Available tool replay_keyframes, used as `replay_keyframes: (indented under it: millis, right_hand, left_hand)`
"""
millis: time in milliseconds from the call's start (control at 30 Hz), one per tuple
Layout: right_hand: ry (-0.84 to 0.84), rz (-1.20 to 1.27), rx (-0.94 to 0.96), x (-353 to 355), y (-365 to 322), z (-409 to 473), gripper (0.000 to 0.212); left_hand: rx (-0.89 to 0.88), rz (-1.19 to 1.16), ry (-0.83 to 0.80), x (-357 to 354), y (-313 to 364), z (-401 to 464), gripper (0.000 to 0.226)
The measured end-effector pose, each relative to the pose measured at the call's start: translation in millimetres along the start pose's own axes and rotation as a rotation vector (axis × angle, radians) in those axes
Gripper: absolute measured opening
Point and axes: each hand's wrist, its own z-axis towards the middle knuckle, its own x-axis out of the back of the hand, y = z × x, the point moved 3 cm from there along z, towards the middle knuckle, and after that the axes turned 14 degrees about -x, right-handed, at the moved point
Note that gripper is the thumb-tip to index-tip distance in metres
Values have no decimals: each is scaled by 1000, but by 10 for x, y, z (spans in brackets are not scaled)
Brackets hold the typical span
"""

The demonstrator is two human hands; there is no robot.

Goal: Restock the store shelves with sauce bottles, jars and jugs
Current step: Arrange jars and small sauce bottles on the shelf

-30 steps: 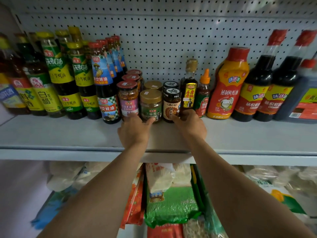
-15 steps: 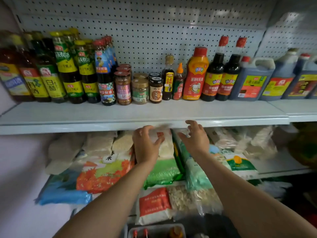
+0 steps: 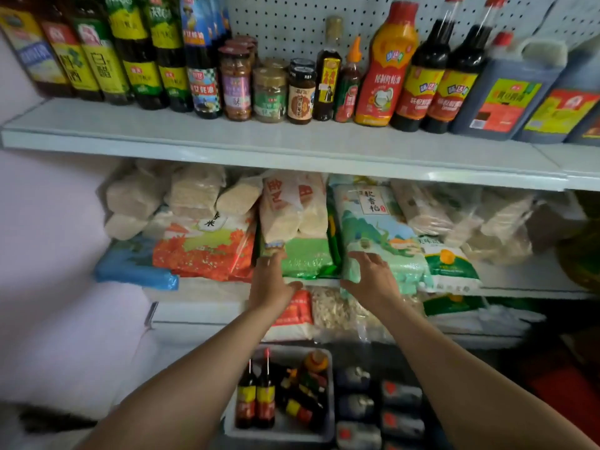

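Two red-capped sauce bottles (image 3: 256,396) are standing in a white crate (image 3: 282,431) at six o'clock, beside a heap too tangled to count, awaiting shelving. Both hands, left (image 3: 271,284) and right (image 3: 373,279), are hovering empty, fingers relaxed, apart. Three front jars (image 3: 269,92) are already sitting on the upper shelf (image 3: 259,147) at twelve o'clock.

Both hands empty, fingers loose: left hand (image 3: 271,282) and right hand (image 3: 373,276) hover by the rice bags (image 3: 373,228). Sauce bottles (image 3: 386,66) line the shelf (image 3: 259,141) at 12 o'clock, bin (image 3: 328,430) at 6.
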Motion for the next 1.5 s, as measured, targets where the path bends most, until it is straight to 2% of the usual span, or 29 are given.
replay_keyframes:
  millis: [200,300,433,667,967,1267,1500]
  right_hand:
    - [-149,-62,-33,-483,716,-42,67]
    - [-230,-60,-77,-790,1040,-53,68]
    - [-322,-43,-129,-1272,1379,-90,63]
    - [-418,-47,-233,-2290,1885,-37,56]
    - [-536,8,-336,-4068,2375,241,52]
    - [-519,-16,-277,-5848,2668,755,56]
    - [-396,15,-211,-6615,2848,1079,56]
  left_hand:
    - [76,117,-104,-551,-80,-388,59]
    - [150,115,-136,-859,-240,-629,62]
    - [215,88,-186,-1210,-553,-941,55]
    - [306,103,-287,-1904,-1326,-1220,51]
    - [453,-13,-363,-3127,-2630,-1644,55]
    - [545,-188,-364,-4395,-3964,-1968,54]
    - [648,-307,-366,-5196,-4598,-2056,51]
